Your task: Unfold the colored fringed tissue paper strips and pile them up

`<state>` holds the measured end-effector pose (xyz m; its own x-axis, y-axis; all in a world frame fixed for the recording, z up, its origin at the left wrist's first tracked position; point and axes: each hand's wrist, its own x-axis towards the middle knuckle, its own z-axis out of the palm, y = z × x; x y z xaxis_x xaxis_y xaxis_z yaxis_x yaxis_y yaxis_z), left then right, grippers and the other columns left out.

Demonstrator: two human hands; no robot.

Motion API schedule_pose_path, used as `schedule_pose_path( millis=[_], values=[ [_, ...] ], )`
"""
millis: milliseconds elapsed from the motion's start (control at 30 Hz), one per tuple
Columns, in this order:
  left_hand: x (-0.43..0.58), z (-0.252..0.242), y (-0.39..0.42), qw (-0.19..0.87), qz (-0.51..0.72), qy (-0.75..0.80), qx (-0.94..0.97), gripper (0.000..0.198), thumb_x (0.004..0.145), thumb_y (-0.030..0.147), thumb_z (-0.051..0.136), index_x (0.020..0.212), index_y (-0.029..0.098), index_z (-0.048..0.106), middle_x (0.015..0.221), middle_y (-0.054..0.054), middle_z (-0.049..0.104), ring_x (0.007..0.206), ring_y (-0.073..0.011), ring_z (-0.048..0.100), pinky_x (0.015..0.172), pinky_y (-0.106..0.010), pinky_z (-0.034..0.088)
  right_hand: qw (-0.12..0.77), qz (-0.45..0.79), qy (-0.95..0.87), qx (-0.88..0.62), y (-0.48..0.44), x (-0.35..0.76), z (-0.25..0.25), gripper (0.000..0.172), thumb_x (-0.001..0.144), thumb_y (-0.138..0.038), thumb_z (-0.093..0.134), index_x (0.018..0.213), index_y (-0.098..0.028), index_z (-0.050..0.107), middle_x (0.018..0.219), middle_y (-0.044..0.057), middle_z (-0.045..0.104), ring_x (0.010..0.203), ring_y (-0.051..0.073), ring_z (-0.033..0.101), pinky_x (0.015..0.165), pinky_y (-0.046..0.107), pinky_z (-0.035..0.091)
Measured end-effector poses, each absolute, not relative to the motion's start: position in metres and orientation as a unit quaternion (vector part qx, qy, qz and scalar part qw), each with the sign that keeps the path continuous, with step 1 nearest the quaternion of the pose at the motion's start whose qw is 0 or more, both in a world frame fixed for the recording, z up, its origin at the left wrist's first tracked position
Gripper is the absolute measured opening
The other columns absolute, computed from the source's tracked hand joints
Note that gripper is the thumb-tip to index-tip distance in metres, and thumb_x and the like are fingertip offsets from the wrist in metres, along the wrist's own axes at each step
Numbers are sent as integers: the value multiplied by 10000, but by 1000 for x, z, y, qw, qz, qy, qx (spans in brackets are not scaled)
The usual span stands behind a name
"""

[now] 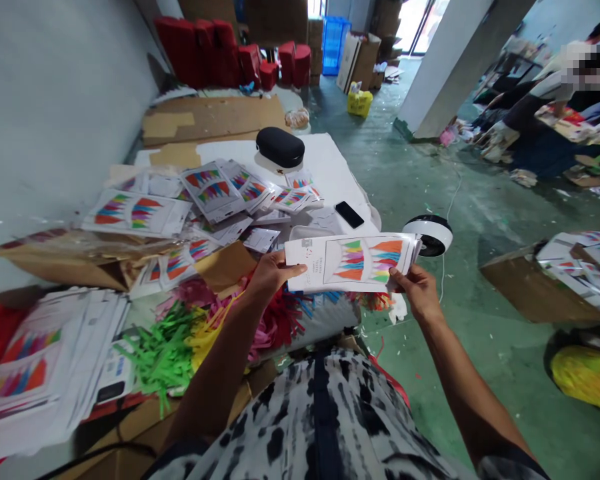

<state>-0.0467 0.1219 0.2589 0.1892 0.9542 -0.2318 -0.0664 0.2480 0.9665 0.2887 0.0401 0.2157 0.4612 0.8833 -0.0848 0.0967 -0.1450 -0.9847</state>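
Both of my hands hold a white printed card packet with coloured tassel pictures, flat in front of me. My left hand grips its left end, thumb on top. My right hand pinches its right end. Below the packet lies a heap of coloured paper tassels, green, yellow, pink and red. More printed packets are scattered over the white table beyond. A stack of the same packets sits at my lower left.
A black case and a black phone lie on the table. A white round device stands by its right edge. Cardboard boxes of packets sit on the green floor at right. Another person works at far right. Red boxes stand at the back.
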Motion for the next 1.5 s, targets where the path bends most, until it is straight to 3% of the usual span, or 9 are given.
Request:
schedule_pose_path(
  millis=[233, 467, 633, 867, 1000, 1133, 1300, 1500],
  values=[
    [-58, 242, 121, 584, 357, 494, 537, 248, 527, 231, 844, 759, 186, 767, 748, -10, 741, 780, -246, 703, 736, -325, 560, 546, 360, -359, -667, 42, 290, 213, 493, 614, -579, 923, 876, -193, 761, 780, 32, 752, 583, 144, 627, 485, 265, 565],
    [-53, 231, 116, 642, 392, 475, 456, 471, 566, 369, 940, 973, 158, 832, 880, -73, 811, 834, -268, 748, 818, -378, 592, 544, 357, -364, -667, 39, 286, 222, 476, 609, -574, 926, 852, -201, 760, 783, 27, 748, 588, 149, 630, 463, 261, 554],
    [-53, 222, 116, 659, 400, 486, 411, 504, 543, 441, 975, 929, 146, 839, 909, -105, 821, 838, -283, 760, 830, -404, 599, 542, 354, -373, -665, 37, 283, 223, 466, 614, -580, 921, 819, -200, 744, 763, 26, 744, 573, 147, 621, 455, 263, 551],
    [-56, 201, 123, 702, 392, 475, 358, 476, 579, 463, 952, 890, 122, 833, 909, -142, 818, 747, -269, 762, 722, -362, 587, 525, 385, -380, -657, 42, 276, 215, 496, 619, -582, 922, 864, -185, 755, 790, 48, 760, 578, 145, 629, 477, 258, 548],
    [-57, 212, 122, 655, 368, 521, 405, 458, 553, 465, 947, 822, 116, 825, 827, -123, 808, 706, -265, 740, 669, -341, 563, 523, 392, -378, -656, 46, 271, 211, 525, 596, -600, 925, 853, -179, 744, 809, 60, 766, 601, 156, 642, 498, 267, 553],
    [-57, 224, 122, 608, 350, 552, 452, 471, 495, 352, 941, 892, 126, 826, 851, -90, 813, 760, -259, 739, 714, -325, 562, 526, 369, -386, -662, 50, 269, 205, 549, 605, -636, 901, 803, -167, 696, 773, 40, 740, 607, 149, 637, 506, 256, 554],
    [-59, 228, 125, 577, 346, 556, 487, 367, 492, 302, 869, 805, 121, 803, 717, -48, 765, 708, -235, 700, 636, -281, 502, 523, 350, -392, -671, 55, 270, 200, 538, 635, -643, 877, 790, -172, 670, 672, -21, 653, 540, 109, 559, 490, 242, 546],
    [-70, 240, 129, 613, 328, 543, 471, 291, 576, 381, 810, 715, 128, 777, 580, -37, 682, 619, -212, 650, 584, -280, 464, 470, 420, -383, -675, 61, 274, 195, 500, 608, -563, 888, 810, -172, 651, 615, -31, 635, 460, 94, 515, 381, 198, 405]
  ],
)
